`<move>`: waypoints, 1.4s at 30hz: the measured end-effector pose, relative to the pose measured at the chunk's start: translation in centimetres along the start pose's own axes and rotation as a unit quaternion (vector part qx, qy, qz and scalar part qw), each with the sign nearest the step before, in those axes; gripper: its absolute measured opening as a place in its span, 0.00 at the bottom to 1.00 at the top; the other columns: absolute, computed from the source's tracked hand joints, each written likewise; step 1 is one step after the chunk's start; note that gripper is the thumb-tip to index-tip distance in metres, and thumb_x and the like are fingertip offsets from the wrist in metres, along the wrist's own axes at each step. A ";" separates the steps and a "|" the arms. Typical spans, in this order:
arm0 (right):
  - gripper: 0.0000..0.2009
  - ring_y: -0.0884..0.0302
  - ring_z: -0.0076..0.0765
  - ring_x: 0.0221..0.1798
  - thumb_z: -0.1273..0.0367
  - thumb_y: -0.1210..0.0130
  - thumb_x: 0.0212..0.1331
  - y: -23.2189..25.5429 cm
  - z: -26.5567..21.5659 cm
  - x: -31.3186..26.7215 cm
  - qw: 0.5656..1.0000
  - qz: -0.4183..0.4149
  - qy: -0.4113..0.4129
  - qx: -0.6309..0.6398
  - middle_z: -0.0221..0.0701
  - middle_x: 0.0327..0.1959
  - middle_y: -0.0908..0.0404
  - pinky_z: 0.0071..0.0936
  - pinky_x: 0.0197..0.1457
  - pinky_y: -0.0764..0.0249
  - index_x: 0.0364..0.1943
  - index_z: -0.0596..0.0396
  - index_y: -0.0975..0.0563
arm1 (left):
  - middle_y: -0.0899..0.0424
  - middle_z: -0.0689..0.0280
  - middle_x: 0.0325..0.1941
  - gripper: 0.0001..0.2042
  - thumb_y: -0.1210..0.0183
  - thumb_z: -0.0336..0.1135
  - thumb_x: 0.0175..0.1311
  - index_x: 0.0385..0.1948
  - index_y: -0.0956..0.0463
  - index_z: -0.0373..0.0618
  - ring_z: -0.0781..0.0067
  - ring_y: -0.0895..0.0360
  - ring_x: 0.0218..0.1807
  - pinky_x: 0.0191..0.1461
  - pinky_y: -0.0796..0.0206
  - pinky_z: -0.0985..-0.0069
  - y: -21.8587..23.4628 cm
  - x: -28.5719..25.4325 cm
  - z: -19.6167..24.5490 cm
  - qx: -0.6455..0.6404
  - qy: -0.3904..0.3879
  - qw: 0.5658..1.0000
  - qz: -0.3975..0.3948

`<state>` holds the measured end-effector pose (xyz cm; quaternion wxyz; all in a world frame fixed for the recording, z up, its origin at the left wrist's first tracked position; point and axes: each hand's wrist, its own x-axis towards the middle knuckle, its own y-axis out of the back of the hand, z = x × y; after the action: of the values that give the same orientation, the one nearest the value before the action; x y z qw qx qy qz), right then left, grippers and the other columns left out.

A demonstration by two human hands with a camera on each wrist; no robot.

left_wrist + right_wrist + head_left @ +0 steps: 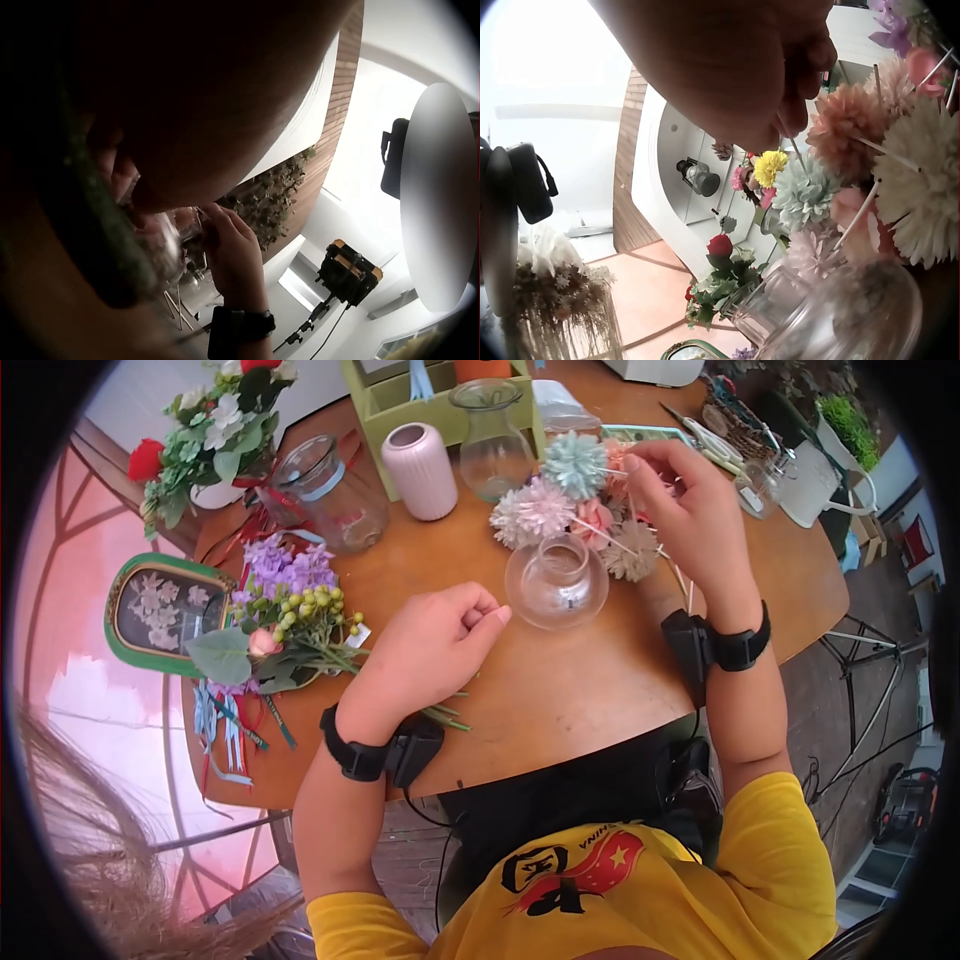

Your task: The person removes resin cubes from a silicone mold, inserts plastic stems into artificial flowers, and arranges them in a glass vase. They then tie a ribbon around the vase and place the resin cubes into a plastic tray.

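The right hand (690, 510) is over the artificial flowers; in the right wrist view its fingertips pinch the thin stem (795, 154) of a pale blue flower (807, 193). That flower (575, 465) lies among white, pink, peach and beige ones in the head view. A small round glass vase (556, 600) stands just in front of the bunch. Left of the vase, the left hand (430, 645) hangs loosely curled, thumb and forefinger close together, holding nothing; its fingertips are beside the glass rim, and whether they touch it cannot be told.
A pink ribbed vase (420, 475), a glass jar (335, 500), a taller glass vase (495, 450) and a green wooden box (385, 410) stand behind. Purple flowers with berries (300, 600), a green frame (120, 630) and ribbons (225, 735) lie left; scissors and tools (715, 445) lie back right.
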<state>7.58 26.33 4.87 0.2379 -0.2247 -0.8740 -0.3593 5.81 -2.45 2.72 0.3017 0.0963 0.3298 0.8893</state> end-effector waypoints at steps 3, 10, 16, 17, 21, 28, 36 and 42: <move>0.13 0.18 0.34 0.42 0.64 0.37 0.67 -0.4 0.4 0.4 0.999 0.020 0.042 -0.028 0.36 0.38 0.15 0.29 0.47 0.23 0.46 0.60 0.17 | 0.29 0.65 0.18 0.18 0.41 0.43 0.74 0.28 0.24 0.36 0.77 0.39 0.20 0.27 0.39 0.70 1.0 -0.4 0.6 0.070 0.006 0.997 -0.035; 0.13 0.19 0.30 0.41 0.62 0.37 0.68 -0.1 0.0 0.4 0.997 0.056 0.042 -0.014 0.32 0.39 0.15 0.27 0.43 0.25 0.46 0.58 0.16 | 0.32 0.64 0.18 0.21 0.44 0.45 0.76 0.25 0.28 0.36 0.75 0.39 0.23 0.28 0.43 0.68 1.4 -0.8 1.4 0.058 -0.016 0.998 -0.015; 0.12 0.24 0.24 0.37 0.63 0.37 0.68 -0.2 0.6 0.6 0.995 0.072 0.069 -0.013 0.29 0.39 0.16 0.23 0.40 0.29 0.47 0.56 0.16 | 0.36 0.75 0.18 0.24 0.59 0.49 0.84 0.36 0.22 0.40 0.85 0.41 0.16 0.19 0.52 0.84 8.1 -3.3 1.9 -0.235 -0.121 0.935 0.238; 0.12 0.23 0.24 0.38 0.63 0.37 0.68 -0.5 0.5 0.6 0.997 0.059 0.050 -0.004 0.29 0.39 0.16 0.23 0.40 0.29 0.47 0.56 0.16 | 0.38 0.74 0.17 0.26 0.63 0.49 0.85 0.36 0.22 0.38 0.84 0.42 0.16 0.20 0.51 0.83 9.1 -3.3 1.7 -0.303 -0.177 0.894 0.278; 0.11 0.23 0.22 0.40 0.65 0.38 0.68 -0.6 0.8 0.6 0.998 0.042 0.055 -0.005 0.28 0.39 0.16 0.22 0.43 0.29 0.47 0.56 0.16 | 0.39 0.75 0.18 0.26 0.64 0.49 0.86 0.35 0.24 0.39 0.83 0.43 0.18 0.22 0.49 0.82 10.8 -4.0 1.7 -0.326 -0.307 0.860 0.245; 0.11 0.28 0.17 0.37 0.66 0.39 0.69 -0.3 0.9 0.6 0.999 0.034 0.035 0.019 0.24 0.39 0.17 0.18 0.42 0.30 0.49 0.56 0.16 | 0.18 0.60 0.39 0.09 0.49 0.23 0.70 0.47 0.21 0.38 0.61 0.18 0.44 0.50 0.27 0.69 8.5 -6.0 -0.1 0.136 -0.162 0.967 0.140; 0.10 0.31 0.16 0.33 0.67 0.40 0.69 -0.5 0.7 0.4 0.998 0.026 0.028 0.055 0.22 0.37 0.18 0.18 0.39 0.30 0.49 0.56 0.16 | 0.20 0.55 0.57 0.28 0.52 0.09 0.49 0.54 0.21 0.41 0.49 0.25 0.63 0.68 0.33 0.59 9.2 -10.7 -2.6 0.307 -0.115 0.939 0.101; 0.10 0.31 0.16 0.33 0.68 0.41 0.69 -0.9 1.0 0.4 0.996 0.016 0.038 0.085 0.22 0.37 0.18 0.17 0.38 0.30 0.49 0.56 0.16 | 0.19 0.57 0.54 0.23 0.48 0.14 0.52 0.51 0.20 0.44 0.51 0.25 0.62 0.68 0.36 0.59 7.2 -9.1 -4.9 0.354 -0.102 0.928 0.052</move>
<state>6.52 26.52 3.98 0.2950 -0.2043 -0.8877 -0.2885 7.83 -14.82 3.87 0.2330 0.3045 0.5852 0.7145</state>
